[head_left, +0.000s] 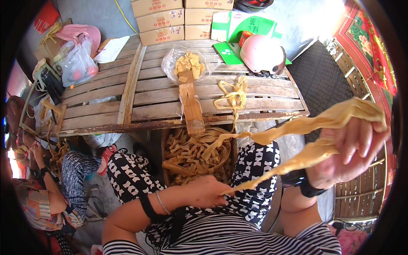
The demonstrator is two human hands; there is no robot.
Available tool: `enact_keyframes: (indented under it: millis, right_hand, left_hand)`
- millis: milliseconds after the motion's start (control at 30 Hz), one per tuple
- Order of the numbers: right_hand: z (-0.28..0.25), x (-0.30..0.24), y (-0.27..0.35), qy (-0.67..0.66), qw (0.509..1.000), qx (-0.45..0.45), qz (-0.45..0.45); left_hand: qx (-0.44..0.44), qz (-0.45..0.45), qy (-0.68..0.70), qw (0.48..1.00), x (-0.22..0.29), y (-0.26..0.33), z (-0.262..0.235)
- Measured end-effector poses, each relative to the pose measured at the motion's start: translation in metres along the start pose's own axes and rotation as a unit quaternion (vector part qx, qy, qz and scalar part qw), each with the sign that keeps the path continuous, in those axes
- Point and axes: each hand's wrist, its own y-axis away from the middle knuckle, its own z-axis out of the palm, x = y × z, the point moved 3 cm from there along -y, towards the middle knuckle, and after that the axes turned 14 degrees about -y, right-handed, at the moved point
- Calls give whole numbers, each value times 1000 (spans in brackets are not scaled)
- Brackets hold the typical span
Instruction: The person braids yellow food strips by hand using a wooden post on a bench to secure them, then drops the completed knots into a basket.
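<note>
Plastic bag (80, 61) holding reddish round items (91, 70) sat at the left of the table (114, 77). Between my 2 knees (257, 174), a box (164, 146) brimmed with yellowish pieces (191, 153), presumably for easy reach; above it, a clear bag (168, 64) cradled cut chunks (190, 63). My left hand (205, 192) pinched the yellow strip (293, 165) with fingers closed; my right hand (355, 146), fingers half-curled, gripped its raised loop high on the right, seemingly to keep it straight.

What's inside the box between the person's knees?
The box holds a heap of tan strips and short pieces. Its bottom is buried beneath them, and the left hand hides part of the near end.
</note>
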Motion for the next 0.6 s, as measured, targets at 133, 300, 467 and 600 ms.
enact_keyframes:
  millis: [133, 300, 467, 600]
  right_hand:
    - [18, -13, 18, -9, 997, 54, 47]
    - [-2, 24, 16, 67, 904, -185, 380]
    - [-50, 142, 55, 370, 847, -75, 374]
    - [-57, 205, 76, 133, 889, 57, 434]
  left_hand:
    - [175, -217, 0, 960, -58, 50, -58]
    - [428, -150, -246, 857, -90, 100, -130]
    - [431, -118, -430, 784, -34, 77, -124]
    - [492, -44, -468, 732, -2, 37, -125]
